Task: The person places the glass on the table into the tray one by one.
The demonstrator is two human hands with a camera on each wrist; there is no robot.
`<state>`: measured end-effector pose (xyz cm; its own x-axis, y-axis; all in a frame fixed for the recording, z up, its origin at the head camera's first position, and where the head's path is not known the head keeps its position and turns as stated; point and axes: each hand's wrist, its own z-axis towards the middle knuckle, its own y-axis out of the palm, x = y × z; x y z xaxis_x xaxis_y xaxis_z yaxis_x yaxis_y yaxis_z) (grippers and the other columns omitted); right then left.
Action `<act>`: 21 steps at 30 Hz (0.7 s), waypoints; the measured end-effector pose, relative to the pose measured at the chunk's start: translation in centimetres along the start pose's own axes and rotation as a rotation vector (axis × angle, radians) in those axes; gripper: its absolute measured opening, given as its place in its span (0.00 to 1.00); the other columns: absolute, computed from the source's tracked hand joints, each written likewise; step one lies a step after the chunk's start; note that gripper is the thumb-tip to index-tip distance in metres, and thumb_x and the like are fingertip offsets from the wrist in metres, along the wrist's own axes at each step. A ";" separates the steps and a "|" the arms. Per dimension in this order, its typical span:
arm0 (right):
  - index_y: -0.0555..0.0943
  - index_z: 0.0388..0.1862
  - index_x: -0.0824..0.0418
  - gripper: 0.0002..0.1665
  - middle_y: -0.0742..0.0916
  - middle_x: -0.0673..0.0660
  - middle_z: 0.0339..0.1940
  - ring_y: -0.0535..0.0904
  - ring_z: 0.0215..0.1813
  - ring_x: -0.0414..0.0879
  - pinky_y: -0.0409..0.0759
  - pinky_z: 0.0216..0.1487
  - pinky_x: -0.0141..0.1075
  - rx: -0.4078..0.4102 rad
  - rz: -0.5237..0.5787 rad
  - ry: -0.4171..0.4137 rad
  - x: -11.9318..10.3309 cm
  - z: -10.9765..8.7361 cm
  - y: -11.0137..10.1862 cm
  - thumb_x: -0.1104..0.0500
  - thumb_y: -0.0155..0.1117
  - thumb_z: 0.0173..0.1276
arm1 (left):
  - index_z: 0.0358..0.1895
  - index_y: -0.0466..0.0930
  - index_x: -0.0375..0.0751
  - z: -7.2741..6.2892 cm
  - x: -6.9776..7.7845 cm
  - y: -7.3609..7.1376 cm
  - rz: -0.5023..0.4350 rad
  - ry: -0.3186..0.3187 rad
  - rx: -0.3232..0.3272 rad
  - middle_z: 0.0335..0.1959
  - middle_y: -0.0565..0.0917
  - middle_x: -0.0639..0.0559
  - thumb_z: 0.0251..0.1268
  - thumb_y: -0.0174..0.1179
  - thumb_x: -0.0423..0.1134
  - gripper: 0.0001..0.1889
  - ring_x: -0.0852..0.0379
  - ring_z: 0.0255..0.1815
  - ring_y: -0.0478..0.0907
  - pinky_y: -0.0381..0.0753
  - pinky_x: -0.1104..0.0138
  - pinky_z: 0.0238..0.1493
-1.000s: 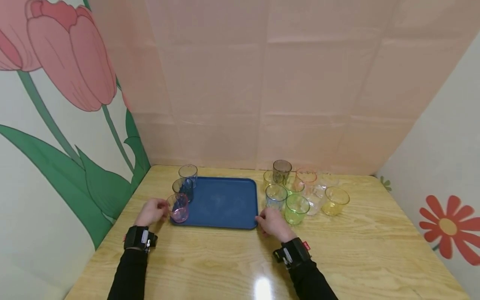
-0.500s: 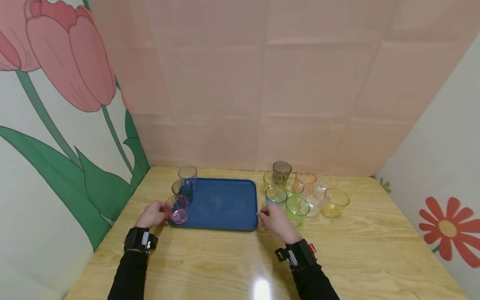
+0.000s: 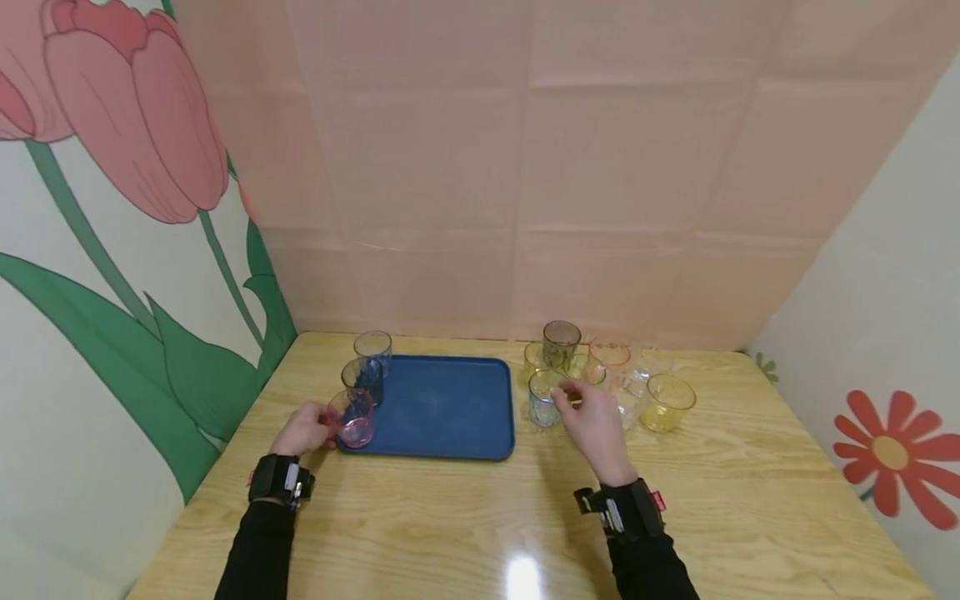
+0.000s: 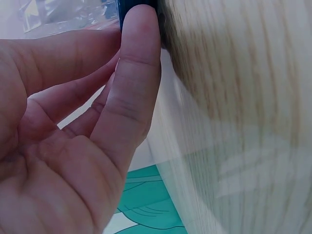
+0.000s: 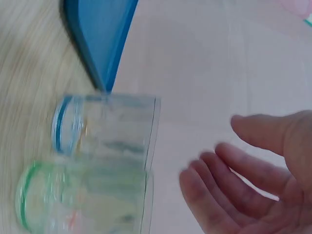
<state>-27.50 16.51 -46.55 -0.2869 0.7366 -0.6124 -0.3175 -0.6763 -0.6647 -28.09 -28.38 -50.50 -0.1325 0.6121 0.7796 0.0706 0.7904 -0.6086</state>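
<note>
My left hand (image 3: 302,428) pinches the left front corner of a blue tray (image 3: 446,408); in the left wrist view, the thumb (image 4: 140,58) presses on the tray's edge. A pink glass (image 3: 352,427) stands on that corner, with a dark grey glass (image 3: 365,385) and a clear glass (image 3: 375,348) in line behind it. Over the group at the right is my right hand (image 3: 597,429), fingers loosely bent and holding nothing. A blue-tinted glass (image 5: 109,124) and a green glass (image 5: 87,197) stand just beyond its fingertips in the right wrist view. In the head view the hand hides the green one.
Several more glasses crowd right of the tray: a brown one (image 3: 561,346), an orange-rimmed one (image 3: 610,354), clear ones and a yellow one (image 3: 667,402) at the outer right. The wooden table (image 3: 420,525) meets a pink-covered wall (image 3: 420,167) behind.
My right hand has left the tray's right front corner and moved right and up to the glasses. The left hand stays at its corner; the tray and glasses look unmoved.
</note>
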 end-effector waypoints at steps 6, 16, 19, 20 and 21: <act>0.79 0.57 0.78 0.27 0.84 0.76 0.52 0.80 0.54 0.71 0.76 0.55 0.61 0.028 -0.091 0.005 1.7 0.0 -1.1 0.59 0.71 0.68 | 0.43 0.79 0.25 0.1 0.1 0.0 0.008 -0.014 0.001 0.33 0.79 0.42 0.64 0.56 0.21 0.07 0.51 0.32 0.79 0.84 0.62 0.33; 0.78 0.58 0.78 0.38 0.81 0.78 0.56 0.76 0.56 0.74 0.72 0.57 0.64 -0.021 -0.212 -0.001 2.5 -0.3 -1.4 0.52 0.78 0.60 | 0.43 0.79 0.25 -0.1 0.3 0.0 0.023 -0.007 0.004 0.33 0.79 0.42 0.64 0.56 0.22 0.07 0.51 0.33 0.79 0.84 0.62 0.34; 0.79 0.57 0.78 0.37 0.81 0.78 0.55 0.76 0.56 0.73 0.73 0.56 0.63 -0.007 -0.225 -0.005 2.9 -0.4 -1.1 0.54 0.79 0.58 | 0.44 0.80 0.26 0.0 0.3 0.0 0.026 -0.025 0.004 0.34 0.79 0.42 0.65 0.57 0.22 0.07 0.51 0.33 0.79 0.84 0.62 0.34; 0.78 0.58 0.78 0.37 0.81 0.77 0.55 0.76 0.56 0.73 0.73 0.56 0.63 -0.011 -0.224 -0.001 3.0 -0.4 -1.1 0.54 0.79 0.59 | 0.44 0.79 0.26 0.0 0.3 0.0 0.027 -0.026 0.003 0.34 0.79 0.42 0.65 0.57 0.22 0.07 0.51 0.33 0.79 0.84 0.62 0.34; 0.78 0.58 0.78 0.37 0.80 0.77 0.56 0.76 0.56 0.73 0.73 0.56 0.63 -0.016 -0.221 0.004 3.0 -0.4 -1.0 0.55 0.79 0.58 | 0.44 0.79 0.26 0.0 0.3 0.0 0.024 -0.025 0.004 0.34 0.79 0.42 0.65 0.57 0.22 0.07 0.51 0.33 0.80 0.84 0.62 0.34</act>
<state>-27.67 19.44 -47.90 -0.2080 0.8670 -0.4529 -0.3580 -0.4984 -0.7896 -28.11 -28.19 -50.30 -0.1559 0.6301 0.7607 0.0705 0.7753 -0.6277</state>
